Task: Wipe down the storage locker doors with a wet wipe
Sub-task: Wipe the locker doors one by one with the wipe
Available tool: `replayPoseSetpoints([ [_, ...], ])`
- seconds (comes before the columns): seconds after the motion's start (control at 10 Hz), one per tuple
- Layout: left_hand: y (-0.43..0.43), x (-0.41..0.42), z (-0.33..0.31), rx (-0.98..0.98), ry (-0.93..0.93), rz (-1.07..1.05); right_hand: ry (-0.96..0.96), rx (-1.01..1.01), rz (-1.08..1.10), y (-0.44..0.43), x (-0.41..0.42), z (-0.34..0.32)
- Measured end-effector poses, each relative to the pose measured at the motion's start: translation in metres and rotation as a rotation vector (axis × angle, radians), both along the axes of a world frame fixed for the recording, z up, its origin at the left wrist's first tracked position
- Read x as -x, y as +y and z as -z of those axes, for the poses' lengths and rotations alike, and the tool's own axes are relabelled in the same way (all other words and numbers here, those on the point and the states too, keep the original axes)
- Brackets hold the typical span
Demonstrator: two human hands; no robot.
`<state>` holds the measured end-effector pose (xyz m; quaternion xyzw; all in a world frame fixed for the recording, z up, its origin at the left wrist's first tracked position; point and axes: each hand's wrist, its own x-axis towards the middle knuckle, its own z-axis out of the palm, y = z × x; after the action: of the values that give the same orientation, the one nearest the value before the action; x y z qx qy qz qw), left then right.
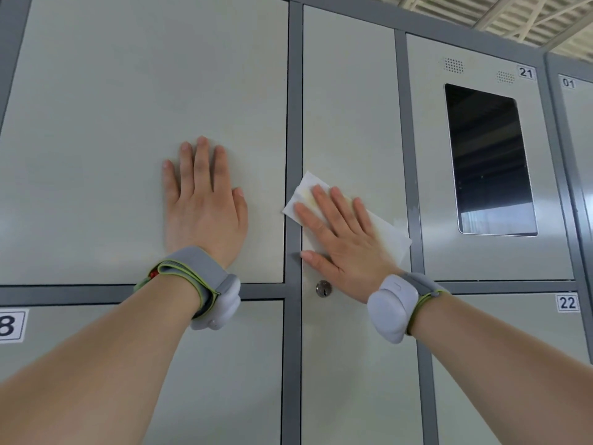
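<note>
Wet wipe [390, 234]: white, spread flat against the narrow centre locker door [349, 107], about midway up the visible panel and above the round keyhole lock [323, 288]. Its left corner overlaps the grey frame post [293, 155] that separates this door from the large left door [128, 107], and its right corner reaches almost to the door's right edge. A faint yellowish tint shows on the wipe near the fingertips. The right hand [345, 239] lies flat on top of the wipe, fingers straight and slightly spread, pointing up and to the left and pressing the wipe to the door, with the thumb extended towards the frame post. The left hand [205, 207] rests flat on the large left door, fingers straight and close together, pointing upward; it holds nothing and is well apart from the wipe. Each wrist carries a pale device on a grey strap edged in green: left wristband [205, 284], right wristband [394, 306]. To the right of the centre door stands a door with a dark glass screen [489, 159], two patches of small perforations [453, 65] and the number label 21 [525, 72]. Below it is label 22 [567, 302]; further right, label 01 [568, 82]. At the lower left, a label ending in 8 [9, 326] is cut off by the frame edge. A ribbed ceiling [513, 17] shows above the lockers at the far right.
</note>
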<state>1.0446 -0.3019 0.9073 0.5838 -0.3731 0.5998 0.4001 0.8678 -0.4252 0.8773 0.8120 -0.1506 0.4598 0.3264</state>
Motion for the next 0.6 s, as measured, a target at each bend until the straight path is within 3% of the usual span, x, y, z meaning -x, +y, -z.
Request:
replayPoseSetpoints([
  [0.2, 0.000, 0.001, 0.001, -0.002, -0.002, 0.007, -0.204, -0.175, -0.001, 0.008, -0.010, -0.041],
  [0.6, 0.001, 0.001, 0.000, -0.006, 0.011, 0.009, 0.011, -0.037, -0.003, 0.002, 0.002, 0.008],
])
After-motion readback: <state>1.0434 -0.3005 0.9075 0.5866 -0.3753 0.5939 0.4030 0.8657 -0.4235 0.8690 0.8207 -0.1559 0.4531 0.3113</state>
